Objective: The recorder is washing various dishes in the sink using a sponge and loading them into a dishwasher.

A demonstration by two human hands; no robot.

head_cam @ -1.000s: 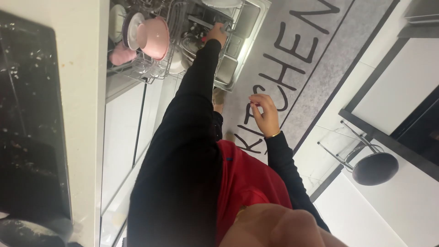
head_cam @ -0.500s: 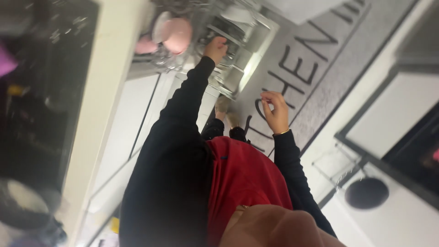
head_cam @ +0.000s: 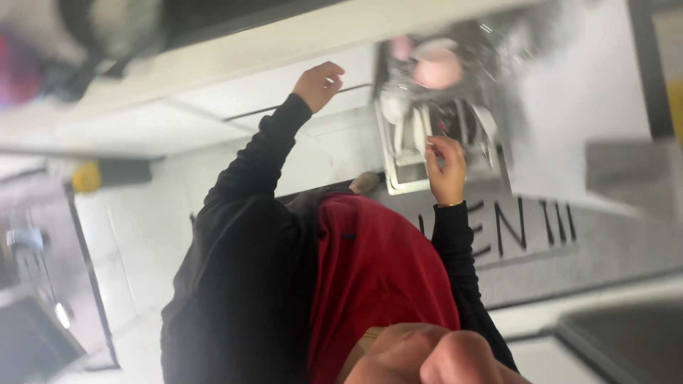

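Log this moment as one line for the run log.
left hand: raised, loosely curled, empty, by white counter edge | right hand: fingertips at dishwasher rack, grip unclear | pink bowl in rack | view blurred

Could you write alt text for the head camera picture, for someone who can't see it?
Blurred, tilted view down a person in black sleeves and a red top: the right hand reaches into an open dishwasher rack holding pink bowls, while the left hand is loosely curled near a white cabinet front.
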